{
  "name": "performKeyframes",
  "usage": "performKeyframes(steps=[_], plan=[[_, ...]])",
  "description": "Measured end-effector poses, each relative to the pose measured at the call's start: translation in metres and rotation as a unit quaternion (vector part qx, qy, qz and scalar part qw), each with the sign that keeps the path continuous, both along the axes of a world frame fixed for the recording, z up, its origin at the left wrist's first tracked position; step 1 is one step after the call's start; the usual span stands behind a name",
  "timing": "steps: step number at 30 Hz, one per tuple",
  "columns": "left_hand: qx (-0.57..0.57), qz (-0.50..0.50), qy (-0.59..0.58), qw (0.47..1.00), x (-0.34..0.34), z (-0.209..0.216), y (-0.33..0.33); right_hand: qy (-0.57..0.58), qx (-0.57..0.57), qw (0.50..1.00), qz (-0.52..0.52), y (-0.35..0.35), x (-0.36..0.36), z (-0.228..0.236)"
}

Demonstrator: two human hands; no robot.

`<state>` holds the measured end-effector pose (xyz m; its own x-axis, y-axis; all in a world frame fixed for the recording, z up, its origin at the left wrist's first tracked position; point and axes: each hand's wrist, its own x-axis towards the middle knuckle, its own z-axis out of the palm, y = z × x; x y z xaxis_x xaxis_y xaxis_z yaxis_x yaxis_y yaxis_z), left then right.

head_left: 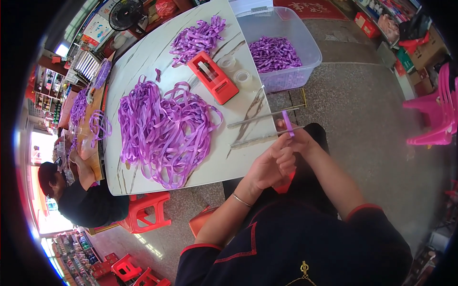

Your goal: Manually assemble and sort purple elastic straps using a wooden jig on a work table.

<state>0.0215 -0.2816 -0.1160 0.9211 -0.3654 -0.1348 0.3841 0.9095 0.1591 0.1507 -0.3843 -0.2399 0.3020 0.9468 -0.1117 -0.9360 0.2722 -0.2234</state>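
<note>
At the table's right edge a short purple ribbon (287, 123) lies across two thin metal rods (257, 117) that jut out past the tabletop. My left hand (275, 164) has its fingers curled, with thumb and forefinger pinched at the ribbon's near end. Close against it, my right hand (299, 140) is closed around the same end; its fingertips are partly hidden behind the ribbon and rod. A big heap of long purple ribbons (164, 128) covers the middle of the table. Beyond it sits a red tape dispenser (213, 77) beside clear tape rolls (242, 76).
A smaller ribbon bundle (199, 39) rests toward the far end of the marble-patterned table (143, 62). Right of the table, a clear plastic bin (286, 78) holds many short purple pieces. Another person (90, 202) sits at a wooden table on the left. Pink chairs (431, 117) stand at right.
</note>
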Motion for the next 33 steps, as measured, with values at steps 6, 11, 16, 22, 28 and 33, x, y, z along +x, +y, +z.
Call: performKeyframes(steps=[6,11,16,22,28,33], plan=[[-0.005,0.001,0.004,1.000,-0.001,-0.001,0.000,-0.059,-0.133,0.989,-0.036,-0.012,0.011,0.032],[-0.005,0.002,-0.002,1.000,-0.001,-0.003,0.000,-0.120,-0.301,0.944,-0.065,-0.023,0.013,0.065],[-0.012,-0.003,-0.008,1.000,-0.001,-0.004,0.000,-0.269,-0.351,0.897,-0.015,-0.033,0.025,0.087],[-0.019,-0.005,-0.015,1.000,-0.001,-0.005,0.001,-0.351,-0.406,0.844,-0.004,-0.037,0.021,0.134],[-0.017,-0.004,-0.010,1.000,-0.001,-0.003,0.001,-0.372,-0.396,0.839,-0.015,-0.035,0.023,0.112],[-0.017,-0.004,-0.004,1.000,0.000,-0.002,0.001,-0.203,-0.324,0.924,-0.016,-0.033,0.021,0.076]])
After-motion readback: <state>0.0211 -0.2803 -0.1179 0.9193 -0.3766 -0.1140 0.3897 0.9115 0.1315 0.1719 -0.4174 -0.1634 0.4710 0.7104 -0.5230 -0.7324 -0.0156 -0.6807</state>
